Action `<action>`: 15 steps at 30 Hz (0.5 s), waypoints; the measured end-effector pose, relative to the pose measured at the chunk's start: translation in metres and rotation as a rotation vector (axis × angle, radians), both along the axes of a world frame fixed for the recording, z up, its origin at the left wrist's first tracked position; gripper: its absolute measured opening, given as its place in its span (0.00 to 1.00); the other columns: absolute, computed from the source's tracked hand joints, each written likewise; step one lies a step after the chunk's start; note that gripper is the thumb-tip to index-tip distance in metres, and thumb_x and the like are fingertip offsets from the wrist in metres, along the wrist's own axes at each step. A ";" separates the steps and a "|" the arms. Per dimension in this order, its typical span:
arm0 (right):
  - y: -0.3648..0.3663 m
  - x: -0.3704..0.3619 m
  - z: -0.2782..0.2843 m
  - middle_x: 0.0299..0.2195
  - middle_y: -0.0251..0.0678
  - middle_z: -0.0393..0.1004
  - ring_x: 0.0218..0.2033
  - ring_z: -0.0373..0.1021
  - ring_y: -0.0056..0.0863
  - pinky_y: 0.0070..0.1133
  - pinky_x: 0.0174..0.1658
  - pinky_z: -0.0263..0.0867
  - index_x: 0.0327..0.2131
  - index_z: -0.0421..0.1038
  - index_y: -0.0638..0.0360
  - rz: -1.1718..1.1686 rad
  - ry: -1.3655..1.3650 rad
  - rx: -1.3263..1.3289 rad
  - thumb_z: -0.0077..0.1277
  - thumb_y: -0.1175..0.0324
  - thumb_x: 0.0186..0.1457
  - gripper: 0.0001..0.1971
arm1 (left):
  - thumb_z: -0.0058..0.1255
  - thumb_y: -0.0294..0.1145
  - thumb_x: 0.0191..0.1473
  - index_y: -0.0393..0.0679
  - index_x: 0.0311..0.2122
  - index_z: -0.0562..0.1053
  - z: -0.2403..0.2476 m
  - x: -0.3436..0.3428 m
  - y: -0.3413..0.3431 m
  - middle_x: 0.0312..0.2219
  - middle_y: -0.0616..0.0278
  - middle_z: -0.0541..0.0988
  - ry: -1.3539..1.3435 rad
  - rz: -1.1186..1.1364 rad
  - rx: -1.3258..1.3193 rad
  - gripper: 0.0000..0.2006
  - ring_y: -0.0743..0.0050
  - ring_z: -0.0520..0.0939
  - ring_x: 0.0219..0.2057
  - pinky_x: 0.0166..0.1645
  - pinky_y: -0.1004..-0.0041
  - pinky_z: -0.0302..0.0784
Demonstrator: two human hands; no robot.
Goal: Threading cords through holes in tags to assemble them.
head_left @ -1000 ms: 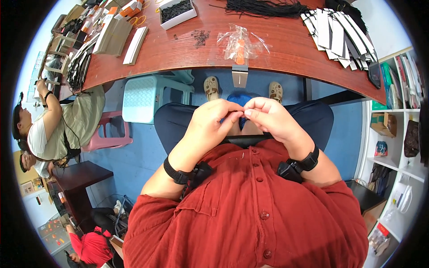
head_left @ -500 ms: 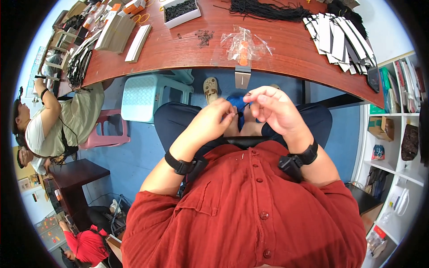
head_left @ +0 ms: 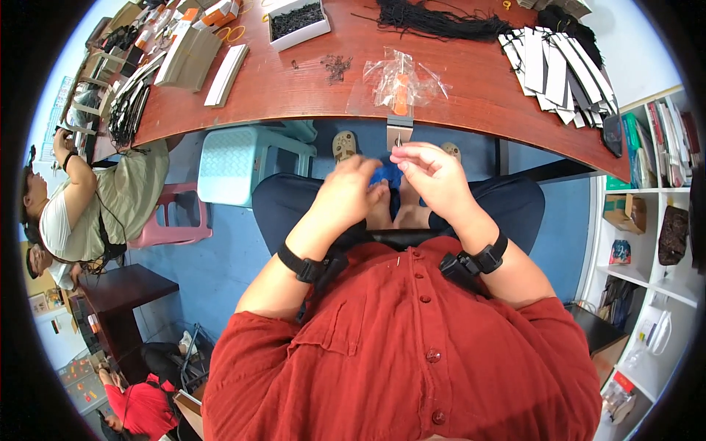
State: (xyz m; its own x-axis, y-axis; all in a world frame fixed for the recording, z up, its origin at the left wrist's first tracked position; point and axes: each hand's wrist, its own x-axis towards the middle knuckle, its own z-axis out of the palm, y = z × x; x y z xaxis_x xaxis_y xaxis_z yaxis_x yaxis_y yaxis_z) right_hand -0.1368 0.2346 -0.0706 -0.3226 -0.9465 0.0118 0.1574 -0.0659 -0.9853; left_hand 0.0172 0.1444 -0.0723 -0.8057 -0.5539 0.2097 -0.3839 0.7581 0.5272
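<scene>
My right hand (head_left: 435, 175) is raised just in front of the table edge. Its thumb and fingertips are pinched together close to the thin metal pin on a small block (head_left: 399, 132) fixed at that edge; what they grip is too small to make out. Left of it, my left hand (head_left: 351, 189) hovers over my lap, slightly smeared, thumb and fingers apart with nothing visible between them. Behind the block, crumpled clear plastic film (head_left: 382, 87) and an orange strip (head_left: 401, 99) lie on the reddish-brown table (head_left: 294, 95).
On the table are a white box of small black pieces (head_left: 298, 37), loose black pins (head_left: 337, 67), black cords (head_left: 441, 18), white and black tags (head_left: 551, 66) and card stacks (head_left: 190, 59). A light-blue stool (head_left: 232, 162) stands left. Shelves (head_left: 647, 272) rise right. Another person (head_left: 73, 198) sits far left.
My right hand has moved up to the pin on the block, its fingers closing together. My left hand has shifted slightly left and its pinch has loosened.
</scene>
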 end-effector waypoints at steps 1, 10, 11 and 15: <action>0.001 -0.002 -0.002 0.40 0.38 0.70 0.39 0.70 0.23 0.17 0.44 0.65 0.39 0.70 0.69 -0.001 0.014 0.024 0.45 0.79 0.51 0.11 | 0.52 0.26 0.44 0.39 0.36 0.71 0.012 -0.004 -0.003 0.30 0.51 0.73 0.061 0.037 0.015 0.11 0.52 0.74 0.34 0.39 0.66 0.70; 0.006 0.007 0.023 0.40 0.39 0.70 0.40 0.70 0.24 0.17 0.42 0.67 0.37 0.72 0.67 -0.048 0.351 -0.103 0.46 0.79 0.49 0.10 | 0.49 0.21 0.46 0.38 0.38 0.70 0.035 -0.009 -0.004 0.30 0.59 0.73 0.215 0.042 0.264 0.11 0.71 0.75 0.31 0.35 0.76 0.71; 0.004 0.008 0.022 0.41 0.40 0.69 0.41 0.69 0.24 0.17 0.43 0.67 0.38 0.71 0.67 -0.045 0.246 -0.052 0.46 0.79 0.49 0.11 | 0.49 0.21 0.46 0.39 0.40 0.70 0.036 -0.009 -0.004 0.31 0.59 0.73 0.217 0.054 0.285 0.13 0.72 0.75 0.31 0.35 0.76 0.71; 0.005 0.008 0.013 0.42 0.39 0.68 0.42 0.69 0.25 0.18 0.45 0.66 0.39 0.70 0.69 -0.052 0.179 -0.053 0.46 0.79 0.50 0.11 | 0.49 0.20 0.45 0.40 0.49 0.65 0.038 -0.011 0.003 0.37 0.59 0.70 0.269 0.082 0.311 0.22 0.74 0.74 0.34 0.36 0.77 0.71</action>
